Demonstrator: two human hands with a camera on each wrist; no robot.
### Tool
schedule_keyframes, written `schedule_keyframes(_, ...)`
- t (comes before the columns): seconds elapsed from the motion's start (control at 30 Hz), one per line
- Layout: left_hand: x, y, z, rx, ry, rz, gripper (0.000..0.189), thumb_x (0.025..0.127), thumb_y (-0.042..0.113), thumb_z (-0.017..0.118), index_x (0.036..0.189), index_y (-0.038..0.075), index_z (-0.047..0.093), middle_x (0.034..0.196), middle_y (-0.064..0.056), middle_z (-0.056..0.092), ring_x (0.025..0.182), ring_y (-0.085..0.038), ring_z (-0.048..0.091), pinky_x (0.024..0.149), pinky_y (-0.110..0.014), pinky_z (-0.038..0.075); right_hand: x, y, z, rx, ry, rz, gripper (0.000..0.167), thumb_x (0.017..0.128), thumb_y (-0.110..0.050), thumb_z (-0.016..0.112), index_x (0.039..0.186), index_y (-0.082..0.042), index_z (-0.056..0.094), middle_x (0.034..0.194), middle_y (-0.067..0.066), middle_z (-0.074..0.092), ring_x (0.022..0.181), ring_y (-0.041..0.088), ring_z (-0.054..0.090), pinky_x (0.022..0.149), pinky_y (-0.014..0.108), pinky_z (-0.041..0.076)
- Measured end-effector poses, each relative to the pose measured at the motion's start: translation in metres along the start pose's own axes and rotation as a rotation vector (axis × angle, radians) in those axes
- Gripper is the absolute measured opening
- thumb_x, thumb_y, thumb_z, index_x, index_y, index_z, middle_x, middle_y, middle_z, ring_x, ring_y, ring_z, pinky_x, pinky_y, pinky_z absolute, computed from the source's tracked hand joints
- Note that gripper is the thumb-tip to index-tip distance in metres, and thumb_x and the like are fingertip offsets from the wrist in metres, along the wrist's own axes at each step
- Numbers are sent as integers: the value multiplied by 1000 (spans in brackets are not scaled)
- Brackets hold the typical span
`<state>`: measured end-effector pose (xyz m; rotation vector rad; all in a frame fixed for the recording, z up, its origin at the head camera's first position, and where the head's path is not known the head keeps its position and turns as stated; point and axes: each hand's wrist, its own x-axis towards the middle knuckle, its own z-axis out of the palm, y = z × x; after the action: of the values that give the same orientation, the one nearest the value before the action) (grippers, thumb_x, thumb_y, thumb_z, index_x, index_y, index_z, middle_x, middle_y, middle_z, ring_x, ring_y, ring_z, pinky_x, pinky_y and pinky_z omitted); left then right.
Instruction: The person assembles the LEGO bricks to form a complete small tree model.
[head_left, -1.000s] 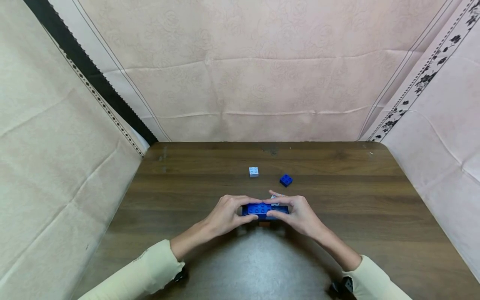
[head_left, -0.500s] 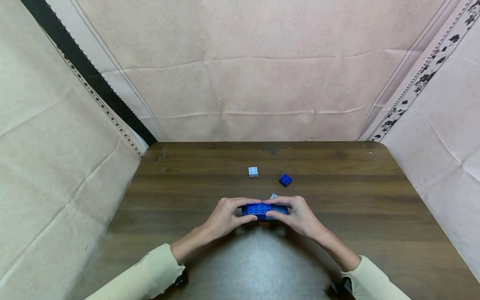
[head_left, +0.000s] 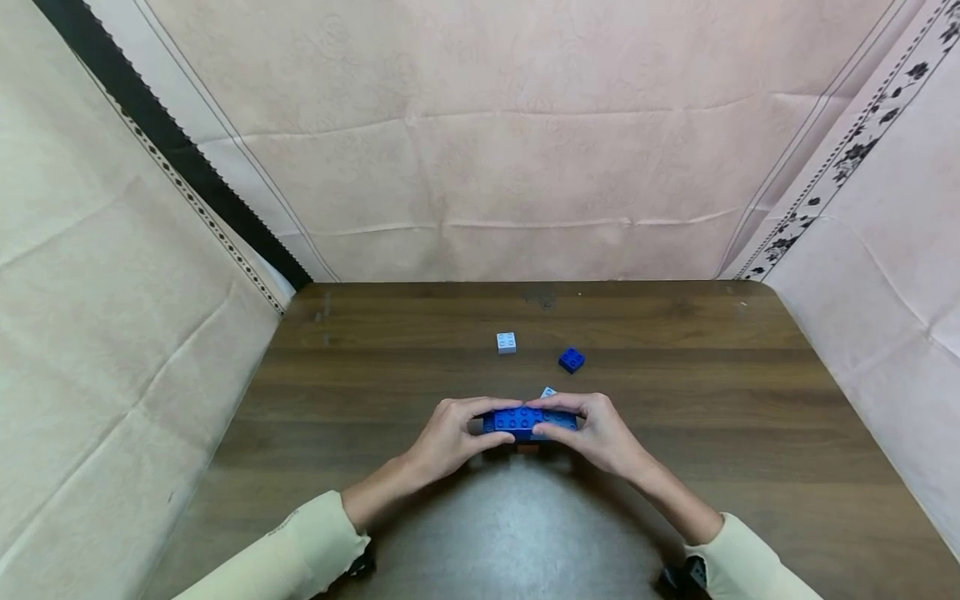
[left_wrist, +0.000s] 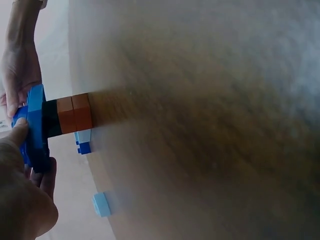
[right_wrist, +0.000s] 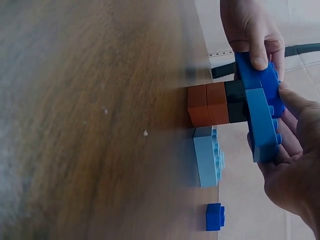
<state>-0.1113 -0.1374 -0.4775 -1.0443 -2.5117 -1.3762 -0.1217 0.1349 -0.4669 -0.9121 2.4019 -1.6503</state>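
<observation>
A stack of toy building bricks stands upright on the table: two brown bricks (right_wrist: 206, 105) at the bottom, a dark brick (right_wrist: 236, 102) above, then a wider layer with a medium-blue brick (right_wrist: 262, 125). On top sits a dark blue studded brick (head_left: 517, 418), spanning part of that layer. My left hand (head_left: 448, 429) pinches the left end of this blue top between thumb and fingers. At the right end my right hand (head_left: 597, 427) grips it the same way, thumb in front and fingers behind. Both hands' index fingertips nearly meet along the back edge.
Just behind the stack, a light blue brick (head_left: 549, 392) is partly hidden by my right hand. Farther back lie a small pale blue brick (head_left: 506, 342) and a small dark blue brick (head_left: 572, 360). Cloth hangs (head_left: 525, 167) beyond the wooden table's (head_left: 675, 333) far edge.
A finger of my right hand that was raised behind the stack has come down, showing the light blue brick behind differently. Both hands otherwise keep their hold in place.
</observation>
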Motion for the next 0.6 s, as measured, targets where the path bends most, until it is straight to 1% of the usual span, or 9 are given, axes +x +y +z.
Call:
schedule_keyframes(0.03, 0, 0, -1, 0, -6, 0, 43, 96, 20, 82, 138, 16, 72, 129, -4, 75, 116, -14, 72, 91, -28, 60, 1, 0, 0, -1, -1, 2, 30, 94, -16, 84, 124, -17, 80, 125, 4, 76, 129, 40, 64, 88, 34, 61)
schedule_keyframes(0.1, -1, 0, -4, 0, -25, -5, 46, 95, 22, 83, 139, 16, 71, 130, -4, 74, 118, -14, 71, 93, -30, 59, 2, 0, 1, -8, -3, 3, 31, 94, -16, 84, 124, -17, 80, 125, 4, 76, 131, 41, 62, 89, 34, 61)
schedule_keyframes(0.23, 3, 1, -7, -32, -72, -40, 46, 97, 25, 80, 141, 17, 69, 134, -1, 73, 121, -13, 69, 98, -34, 58, 1, 0, -1, -25, -6, 7, 32, 93, -17, 85, 124, -16, 80, 125, 3, 77, 132, 41, 62, 88, 35, 61)
schedule_keyframes(0.33, 4, 0, -9, -43, -96, -66, 43, 100, 27, 77, 141, 18, 69, 134, 0, 73, 121, -11, 69, 99, -33, 57, 2, 0, -2, -28, -9, 6, 31, 93, -17, 85, 124, -17, 80, 124, 2, 77, 134, 42, 59, 89, 36, 61)
schedule_keyframes(0.4, 5, -1, -9, -34, -95, -70, 41, 101, 29, 76, 140, 19, 70, 132, 1, 73, 118, -9, 69, 96, -31, 58, 2, 0, -2, -31, -8, 8, 31, 93, -17, 85, 124, -17, 80, 123, 2, 77, 133, 40, 61, 90, 35, 61)
schedule_keyframes(0.47, 5, -2, -7, -28, -81, -67, 39, 100, 29, 77, 138, 20, 72, 130, 1, 74, 112, -7, 71, 91, -29, 59, 2, 0, -2, -34, -5, 13, 31, 93, -17, 85, 124, -17, 80, 122, 1, 77, 129, 36, 65, 88, 34, 61)
schedule_keyframes(0.53, 5, -3, -5, -22, -62, -57, 38, 99, 28, 78, 136, 20, 73, 127, 0, 76, 105, -5, 72, 86, -27, 60, 1, 1, -1, -39, -1, 14, 32, 93, -18, 85, 124, -16, 80, 121, 1, 78, 122, 30, 69, 87, 32, 61)
schedule_keyframes(0.6, 4, -4, -4, -16, -49, -43, 38, 99, 26, 79, 135, 19, 73, 125, 0, 76, 101, -5, 72, 83, -27, 61, 0, 2, 0, -38, 2, 16, 32, 93, -18, 85, 124, -16, 80, 121, 1, 78, 114, 24, 72, 83, 30, 62)
